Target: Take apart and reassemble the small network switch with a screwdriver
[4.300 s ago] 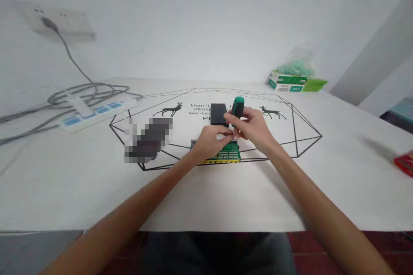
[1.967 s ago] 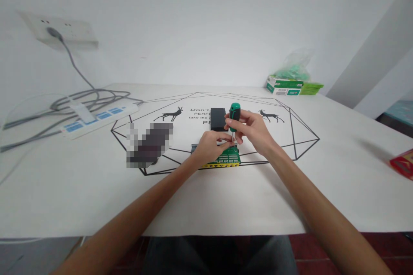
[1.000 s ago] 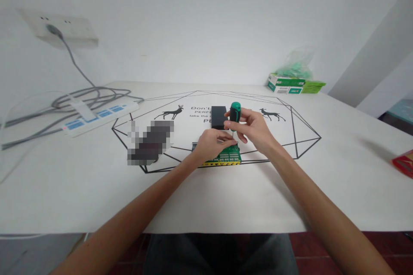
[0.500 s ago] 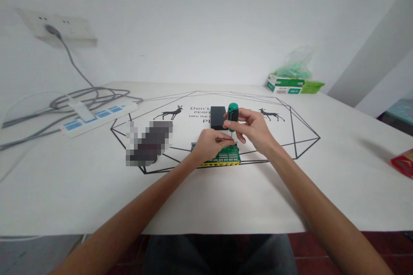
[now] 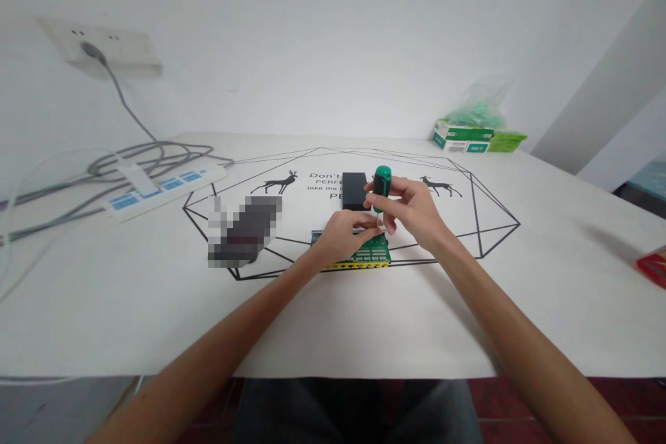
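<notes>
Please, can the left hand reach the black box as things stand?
Probably yes: the black box lies just beyond the left hand, with the box's left side looking free. The right hand and green-black screwdriver crowd only its right side.

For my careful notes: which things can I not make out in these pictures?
Head view:
Tip of the screwdriver: hidden by fingers of the left hand.
Much of the green circuit board: behind that hand.
Red object: cut off by the right edge.
Dark object: blurred by pixelation.
</notes>
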